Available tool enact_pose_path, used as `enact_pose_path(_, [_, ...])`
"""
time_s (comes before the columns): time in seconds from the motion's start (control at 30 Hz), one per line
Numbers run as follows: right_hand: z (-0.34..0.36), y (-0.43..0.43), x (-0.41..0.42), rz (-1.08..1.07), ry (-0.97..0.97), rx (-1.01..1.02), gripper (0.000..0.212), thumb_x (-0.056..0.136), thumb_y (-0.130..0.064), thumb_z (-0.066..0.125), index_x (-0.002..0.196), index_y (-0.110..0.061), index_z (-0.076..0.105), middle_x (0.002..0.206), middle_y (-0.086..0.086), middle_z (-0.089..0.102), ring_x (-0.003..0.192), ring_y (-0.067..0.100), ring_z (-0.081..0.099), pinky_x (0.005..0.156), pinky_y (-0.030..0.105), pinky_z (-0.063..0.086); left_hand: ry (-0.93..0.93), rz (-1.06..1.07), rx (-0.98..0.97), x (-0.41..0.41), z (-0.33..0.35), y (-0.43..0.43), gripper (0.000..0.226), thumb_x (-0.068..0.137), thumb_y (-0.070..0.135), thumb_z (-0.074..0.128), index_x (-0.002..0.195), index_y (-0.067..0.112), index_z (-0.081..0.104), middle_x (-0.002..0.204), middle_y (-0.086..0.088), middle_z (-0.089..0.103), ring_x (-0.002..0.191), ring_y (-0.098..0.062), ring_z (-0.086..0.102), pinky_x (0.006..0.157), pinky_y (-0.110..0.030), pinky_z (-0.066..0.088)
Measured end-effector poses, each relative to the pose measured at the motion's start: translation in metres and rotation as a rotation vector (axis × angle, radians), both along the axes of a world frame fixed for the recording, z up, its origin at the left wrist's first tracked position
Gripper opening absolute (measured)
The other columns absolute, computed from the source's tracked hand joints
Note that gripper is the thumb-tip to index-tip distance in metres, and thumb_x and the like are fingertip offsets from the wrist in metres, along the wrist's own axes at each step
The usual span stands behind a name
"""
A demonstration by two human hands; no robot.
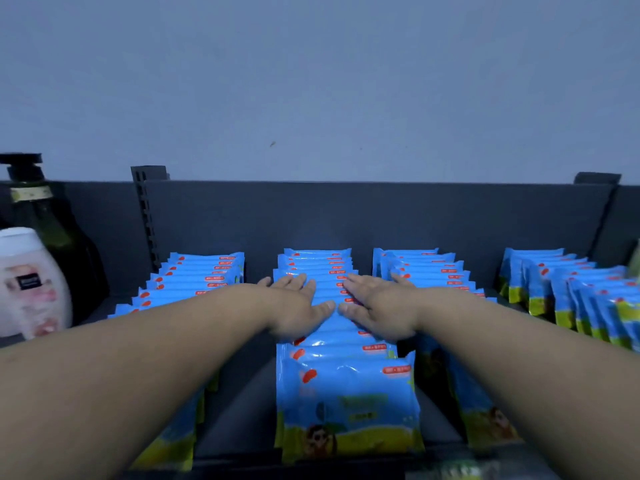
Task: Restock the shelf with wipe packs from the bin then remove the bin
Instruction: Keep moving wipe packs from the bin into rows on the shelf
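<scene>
Wipe packs (pixel 346 403) stand upright, long axes crosswise.

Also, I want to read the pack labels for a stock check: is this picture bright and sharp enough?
Head view: dim, bluish light, no strong glare; the front wipe pack is soft, its small print unreadable; the wide lens bends the edges, smearing the white bottle at left.
</scene>
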State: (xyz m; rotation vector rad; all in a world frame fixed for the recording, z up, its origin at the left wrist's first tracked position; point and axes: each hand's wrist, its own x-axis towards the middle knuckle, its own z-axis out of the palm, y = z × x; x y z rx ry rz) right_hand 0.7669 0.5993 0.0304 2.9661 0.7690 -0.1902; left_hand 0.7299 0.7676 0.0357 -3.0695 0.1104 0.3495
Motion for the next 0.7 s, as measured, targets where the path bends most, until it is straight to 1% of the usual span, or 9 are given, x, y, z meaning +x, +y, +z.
enact_pose_path(0.07, [0.003,-0.006,-0.007,-0.01,-0.017,0.143,0.059,0.102,-0.049,0.022,0.154,-0.022,0.013,0.162,-0.008,0.004,0.148,0.01,0.012,0.12,0.045,-0.002,-0.007,-0.002,-0.051,-0.01,0.006,-0.002,0.069,0.098,0.057,0.009,0.154,0.018,-0.002,0.161,-0.002,-0.009,0.148,-0.018,-0.009,0.12,-0.044,-0.002])
enact_pose_path(0.17, [0.017,-0.018,-0.032,0.012,-0.022,0.263,0.054,0.103,-0.044,0.022,0.154,-0.026,0.014,0.161,-0.011,0.004,0.148,0.008,0.007,0.121,0.039,0.0,-0.049,-0.024,-0.143,-0.043,0.017,-0.009,0.068,0.099,0.056,0.01,0.153,0.017,0.0,0.161,-0.002,-0.007,0.148,-0.015,-0.009,0.12,-0.041,0.0])
enact_pose_path(0.27, [0.029,-0.031,-0.057,0.04,-0.033,0.307,0.052,0.104,-0.04,0.025,0.153,-0.022,0.019,0.161,-0.01,0.01,0.148,0.011,0.011,0.12,0.032,0.006,-0.101,-0.039,-0.111,-0.078,0.015,-0.025,0.068,0.098,0.056,0.012,0.153,0.016,0.0,0.161,-0.003,-0.009,0.148,-0.017,-0.009,0.12,-0.038,-0.001])
enact_pose_path(0.37, [0.017,-0.032,-0.073,0.079,-0.017,0.343,0.043,0.104,-0.036,0.028,0.141,-0.018,0.038,0.15,-0.002,0.037,0.137,0.021,0.036,0.114,0.038,0.025,-0.096,0.002,-0.041,-0.094,-0.003,-0.037,0.07,0.098,0.057,0.012,0.153,0.016,-0.001,0.161,-0.005,-0.009,0.148,-0.019,-0.009,0.12,-0.039,-0.003])
enact_pose_path(0.43, [-0.002,-0.032,-0.079,0.117,-0.021,0.318,0.039,0.103,-0.037,0.028,0.134,-0.019,0.043,0.143,0.0,0.044,0.13,0.022,0.043,0.109,0.042,0.033,-0.11,0.05,-0.011,-0.095,-0.014,-0.039,0.069,0.098,0.056,0.011,0.153,0.017,-0.003,0.161,-0.004,-0.01,0.148,-0.018,-0.009,0.12,-0.04,-0.004])
enact_pose_path(0.53, [-0.031,-0.032,-0.083,0.118,-0.064,0.263,0.053,0.104,-0.039,0.023,0.151,-0.016,0.023,0.16,-0.001,0.019,0.146,0.015,0.018,0.118,0.041,0.018,-0.152,0.09,-0.005,-0.095,-0.02,-0.039,0.067,0.099,0.055,0.012,0.153,0.019,-0.004,0.161,-0.001,-0.01,0.148,-0.015,-0.009,0.12,-0.042,-0.005])
enact_pose_path(0.6, [-0.04,-0.032,-0.083,0.119,-0.108,0.35,0.057,0.104,-0.04,0.023,0.154,-0.017,0.011,0.162,-0.001,0.004,0.148,0.011,0.006,0.12,0.037,0.012,-0.186,0.124,-0.053,-0.094,-0.023,-0.04,0.068,0.099,0.056,0.015,0.154,0.021,-0.003,0.161,0.0,-0.01,0.148,-0.016,-0.008,0.12,-0.041,-0.002])
enact_pose_path(0.63, [-0.043,-0.032,-0.084,0.116,-0.108,0.424,0.059,0.104,-0.039,0.025,0.155,-0.017,0.006,0.163,-0.001,-0.001,0.149,0.011,0.002,0.121,0.034,0.01,-0.221,0.155,-0.119,-0.095,-0.025,-0.041,0.07,0.098,0.057,0.019,0.154,0.021,-0.003,0.161,0.0,-0.011,0.148,-0.017,-0.007,0.12,-0.04,0.0])
enact_pose_path(0.7, [-0.049,-0.034,-0.089,0.058,-0.051,0.607,0.065,0.103,-0.038,0.031,0.154,-0.02,-0.004,0.162,-0.001,-0.01,0.149,0.013,0.0,0.118,0.028,0.008,-0.332,0.263,-0.374,-0.101,-0.037,-0.042,0.081,0.095,0.059,0.034,0.153,0.018,-0.003,0.16,-0.001,-0.011,0.148,-0.017,-0.006,0.12,-0.035,0.006])
